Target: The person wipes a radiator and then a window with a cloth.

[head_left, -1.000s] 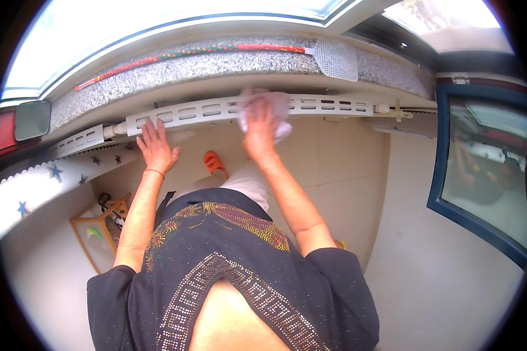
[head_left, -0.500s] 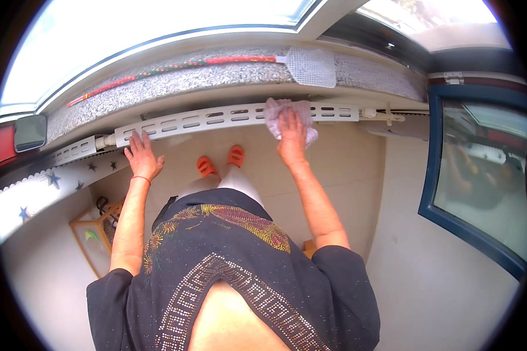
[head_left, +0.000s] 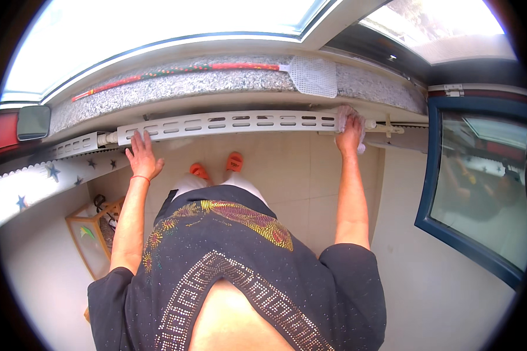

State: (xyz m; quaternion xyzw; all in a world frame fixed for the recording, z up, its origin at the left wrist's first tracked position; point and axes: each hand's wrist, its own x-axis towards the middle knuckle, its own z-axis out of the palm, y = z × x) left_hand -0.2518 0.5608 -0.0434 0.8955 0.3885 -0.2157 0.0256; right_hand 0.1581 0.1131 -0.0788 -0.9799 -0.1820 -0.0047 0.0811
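Below the window sill runs a long white radiator [head_left: 228, 121] with slots along its top. My right hand [head_left: 349, 136] presses a pale pinkish cloth [head_left: 361, 146] onto the radiator's right end, its fingers bent over the fabric. Part of the cloth is hidden under that hand. At the radiator's left end, my left hand [head_left: 143, 159] rests its fingertips on the front edge. Its fingers are spread and hold nothing.
On the speckled stone sill [head_left: 246, 82] lies a fly swatter [head_left: 313, 76] with a red patterned handle. An open blue-framed window sash [head_left: 430, 164] juts out at right. A wooden-framed case [head_left: 88, 234] stands low at left, near a star-patterned white cover [head_left: 38, 181].
My right hand has slid the cloth rightward along the radiator to its right end, and the right arm is straighter. My left hand stays where it was.
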